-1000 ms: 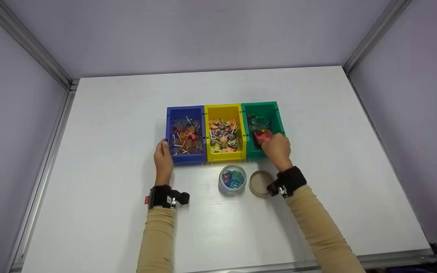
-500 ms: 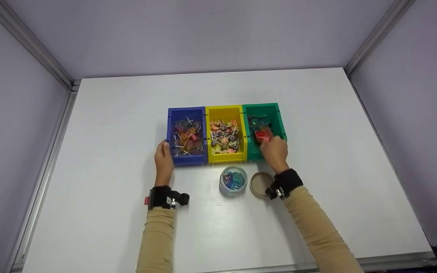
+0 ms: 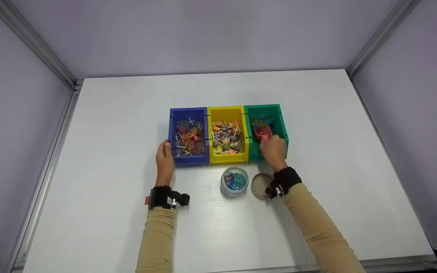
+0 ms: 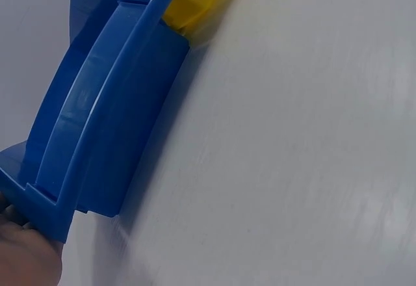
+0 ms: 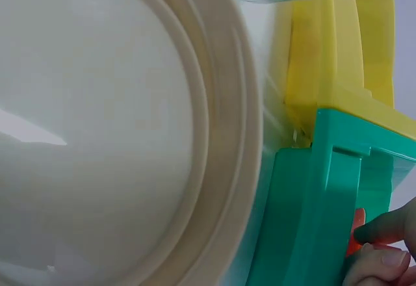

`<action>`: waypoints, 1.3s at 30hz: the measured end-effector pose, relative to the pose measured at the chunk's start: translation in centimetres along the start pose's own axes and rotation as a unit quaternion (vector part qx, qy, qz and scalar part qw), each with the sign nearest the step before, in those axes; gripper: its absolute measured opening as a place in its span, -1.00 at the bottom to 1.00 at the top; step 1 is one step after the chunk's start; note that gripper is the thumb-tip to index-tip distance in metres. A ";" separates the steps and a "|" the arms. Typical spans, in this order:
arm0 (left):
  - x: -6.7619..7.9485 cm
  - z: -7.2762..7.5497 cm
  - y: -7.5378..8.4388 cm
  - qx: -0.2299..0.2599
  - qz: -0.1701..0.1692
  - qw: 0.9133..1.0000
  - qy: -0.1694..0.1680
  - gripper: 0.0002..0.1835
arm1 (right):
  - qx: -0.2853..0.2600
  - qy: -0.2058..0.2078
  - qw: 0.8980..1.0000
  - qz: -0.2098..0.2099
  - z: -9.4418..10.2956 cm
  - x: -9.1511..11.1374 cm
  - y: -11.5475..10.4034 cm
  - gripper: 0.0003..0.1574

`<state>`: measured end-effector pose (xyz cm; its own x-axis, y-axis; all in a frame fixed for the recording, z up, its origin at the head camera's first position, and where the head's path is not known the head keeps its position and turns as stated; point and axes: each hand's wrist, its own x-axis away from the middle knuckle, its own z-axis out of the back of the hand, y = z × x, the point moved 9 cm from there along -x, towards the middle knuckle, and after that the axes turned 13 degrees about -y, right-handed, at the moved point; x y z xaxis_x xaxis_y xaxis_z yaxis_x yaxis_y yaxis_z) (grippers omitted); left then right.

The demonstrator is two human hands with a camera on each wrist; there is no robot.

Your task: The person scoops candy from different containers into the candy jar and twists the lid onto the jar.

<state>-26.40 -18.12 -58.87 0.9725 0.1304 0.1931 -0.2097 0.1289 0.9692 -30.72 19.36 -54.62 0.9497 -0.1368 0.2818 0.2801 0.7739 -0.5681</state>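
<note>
Blue bin (image 4: pixel 140 97), yellow bin (image 5: pixel 312 58) and green bin (image 5: pixel 286 221): smooth plastic, low gloss. Scoop (image 3: pixel 264 131): translucent plastic. Jar (image 3: pixel 235 192): clear, glossy; glass or plastic undetermined. Lid (image 5: pixel 227 104): smooth, glossy inner face. Worktop (image 3: pixel 108 132): smooth, semi-gloss. Sleeves (image 3: pixel 156 239): matt, wrinkled cloth. Frame rails (image 3: pixel 32 41): dull metal.

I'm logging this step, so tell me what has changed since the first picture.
The right hand has shifted slightly left, and the red scoop it holds has moved a little forward inside the green bin. Neither hand took or released anything. Unchanged: left hand at the blue bin, candy jar, beige lid.
</note>
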 end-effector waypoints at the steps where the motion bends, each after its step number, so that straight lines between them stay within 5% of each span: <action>1: 0.0 0.0 0.0 0.000 -0.002 1.000 0.002 -0.52 | -0.002 -0.003 1.000 0.001 0.0 0.0 0.0 -0.65; 17: -0.1 0.0 0.1 -0.008 0.004 1.000 -0.007 -0.51 | 0.011 -0.038 0.999 0.018 0.1 -0.9 -0.5 -0.61; 39: 0.0 0.1 0.1 -0.006 -0.001 1.000 -0.010 -0.50 | -0.016 0.006 1.000 0.018 -0.1 0.1 0.0 -0.56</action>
<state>-26.42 -18.16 -58.79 0.9745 0.1107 0.1950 -0.2096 0.1409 0.9676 -30.58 19.27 -54.69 0.9607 -0.1162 0.2520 0.2497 0.7583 -0.6021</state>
